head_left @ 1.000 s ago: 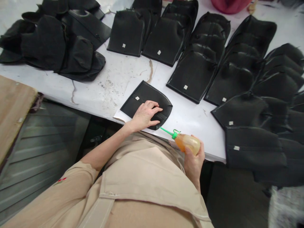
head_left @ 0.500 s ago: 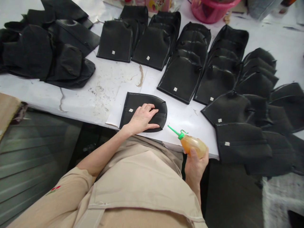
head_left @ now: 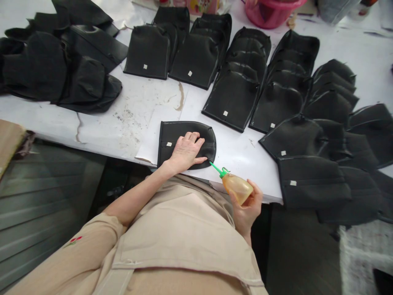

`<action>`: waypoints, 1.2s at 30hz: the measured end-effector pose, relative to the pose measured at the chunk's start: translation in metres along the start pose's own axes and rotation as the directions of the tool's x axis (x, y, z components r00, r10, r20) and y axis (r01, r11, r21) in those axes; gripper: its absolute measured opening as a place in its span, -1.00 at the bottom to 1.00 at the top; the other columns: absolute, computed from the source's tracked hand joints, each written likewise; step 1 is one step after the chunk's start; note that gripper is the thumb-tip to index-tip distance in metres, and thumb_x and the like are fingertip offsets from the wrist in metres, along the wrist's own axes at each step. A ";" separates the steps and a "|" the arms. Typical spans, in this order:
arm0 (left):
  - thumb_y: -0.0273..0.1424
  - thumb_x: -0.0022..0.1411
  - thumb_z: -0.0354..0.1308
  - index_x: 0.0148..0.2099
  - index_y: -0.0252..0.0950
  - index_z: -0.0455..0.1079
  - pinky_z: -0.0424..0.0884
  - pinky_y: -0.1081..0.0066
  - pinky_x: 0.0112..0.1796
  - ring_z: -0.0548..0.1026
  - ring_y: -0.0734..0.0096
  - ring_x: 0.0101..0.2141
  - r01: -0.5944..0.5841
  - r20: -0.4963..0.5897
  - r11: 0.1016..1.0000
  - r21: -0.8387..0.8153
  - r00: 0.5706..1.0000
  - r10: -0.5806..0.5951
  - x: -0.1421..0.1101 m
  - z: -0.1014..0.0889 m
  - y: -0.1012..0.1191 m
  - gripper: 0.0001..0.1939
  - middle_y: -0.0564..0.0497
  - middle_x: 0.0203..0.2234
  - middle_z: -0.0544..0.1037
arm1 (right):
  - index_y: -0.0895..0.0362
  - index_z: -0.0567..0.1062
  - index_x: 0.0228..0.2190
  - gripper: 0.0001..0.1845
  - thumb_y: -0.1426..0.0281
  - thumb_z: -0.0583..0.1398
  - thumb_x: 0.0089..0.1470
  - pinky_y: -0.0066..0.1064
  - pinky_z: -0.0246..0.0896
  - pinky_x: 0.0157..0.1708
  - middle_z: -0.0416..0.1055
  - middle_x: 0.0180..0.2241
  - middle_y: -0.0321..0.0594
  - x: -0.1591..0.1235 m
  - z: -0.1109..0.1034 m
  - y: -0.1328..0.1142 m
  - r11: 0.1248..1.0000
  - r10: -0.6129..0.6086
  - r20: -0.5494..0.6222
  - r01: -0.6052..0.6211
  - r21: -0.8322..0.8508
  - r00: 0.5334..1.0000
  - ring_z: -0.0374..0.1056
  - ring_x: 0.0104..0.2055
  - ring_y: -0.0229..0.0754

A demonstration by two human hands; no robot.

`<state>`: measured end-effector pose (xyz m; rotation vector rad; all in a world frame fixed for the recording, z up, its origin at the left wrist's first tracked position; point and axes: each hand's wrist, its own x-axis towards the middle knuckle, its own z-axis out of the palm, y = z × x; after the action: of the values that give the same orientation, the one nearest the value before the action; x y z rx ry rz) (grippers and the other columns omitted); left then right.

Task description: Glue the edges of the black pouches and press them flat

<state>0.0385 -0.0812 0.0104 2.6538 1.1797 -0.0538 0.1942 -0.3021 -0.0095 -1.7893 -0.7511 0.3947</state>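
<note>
A flat black leather-like piece (head_left: 167,133) with one rounded end and a small pale sticker lies near the table's front edge. My left hand (head_left: 187,151) rests on it, fingers spread and laid flat. In my right hand (head_left: 250,207) is a squeeze bottle (head_left: 238,188) of amber liquid with a green nozzle, tilted to the left. Its nozzle tip is at the lower corner of the piece's rounded end, close to my left thumb; whether it touches cannot be made out.
Overlapping rows of similar black pieces (head_left: 231,100) spread across the back and right of the white table (head_left: 144,96). Dark pieces (head_left: 37,67) are heaped at the left. A pink basin (head_left: 270,12) stands at the back. The table's front edge runs against my apron (head_left: 184,229).
My right hand has brought the bottle left and slightly up, so its nozzle is now at the piece's edge. The piece has turned slightly under my left hand, which stays flat on it.
</note>
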 end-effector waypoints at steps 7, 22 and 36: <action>-0.13 0.24 0.34 0.23 -0.31 0.37 0.36 0.15 -0.05 0.36 -0.05 0.12 0.000 -0.006 1.000 0.005 1.000 0.000 0.000 0.001 0.000 -0.39 -0.25 0.19 0.39 | 0.08 0.40 0.11 -0.33 0.25 0.46 0.02 0.03 0.40 0.06 0.41 0.02 -0.05 0.000 0.003 0.010 0.984 -0.147 0.050 0.152 -0.092 0.988 0.42 0.05 0.08; -0.14 0.25 0.33 0.22 -0.32 0.37 0.35 0.15 -0.04 0.36 -0.05 0.12 0.010 0.001 1.000 0.000 1.000 -0.010 -0.001 0.000 0.001 -0.41 -0.26 0.19 0.39 | 0.08 0.38 0.14 -0.34 0.36 0.45 0.05 -0.12 0.45 -0.04 0.45 -0.06 -0.08 0.004 0.005 0.000 0.916 -0.367 0.110 0.379 -0.133 0.924 0.47 -0.03 0.02; -0.12 0.26 0.31 0.23 -0.31 0.36 0.35 0.15 -0.05 0.36 -0.04 0.12 0.019 -0.008 1.000 0.005 1.000 -0.019 -0.001 0.001 0.001 -0.40 -0.26 0.20 0.39 | 0.10 0.38 0.12 -0.37 0.31 0.43 0.08 -0.09 0.50 -0.06 0.46 -0.06 -0.03 -0.003 -0.003 -0.007 0.901 -0.363 0.106 0.378 -0.215 0.926 0.48 -0.03 0.11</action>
<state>0.0382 -0.0829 0.0095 2.6496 1.2087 -0.0498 0.1916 -0.3045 -0.0023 -1.8011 -1.2003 0.1108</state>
